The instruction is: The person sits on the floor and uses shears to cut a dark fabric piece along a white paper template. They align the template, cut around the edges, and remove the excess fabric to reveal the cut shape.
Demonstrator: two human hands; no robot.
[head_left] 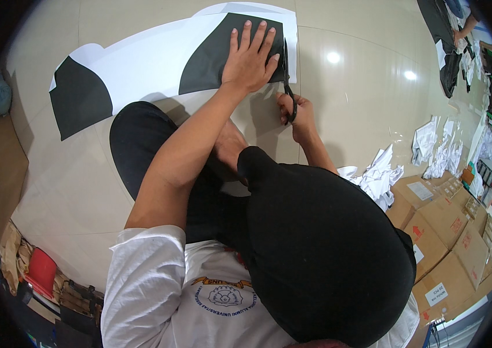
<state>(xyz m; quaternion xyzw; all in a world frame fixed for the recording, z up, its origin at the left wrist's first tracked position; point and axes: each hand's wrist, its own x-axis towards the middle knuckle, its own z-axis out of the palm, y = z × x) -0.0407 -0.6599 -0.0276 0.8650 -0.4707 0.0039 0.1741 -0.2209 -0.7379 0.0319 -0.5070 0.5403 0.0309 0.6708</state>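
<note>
Near the top middle of the frame, you are pressing your left hand (250, 58) flat, fingers spread, on the black-and-white paper sheet (153, 64) so it is staying put, while your right hand (297, 116) is gripping black scissors (287, 81) along its edge.

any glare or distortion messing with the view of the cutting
Head view: two ceiling-light glare spots on the glossy floor, right of the scissors, not on the black-and-white sheet; fisheye bends edges, dark corners; hands sharp, left hand flat, right hand gripping.

head view | looks steeply down | close above lap and floor (362, 104)
</note>
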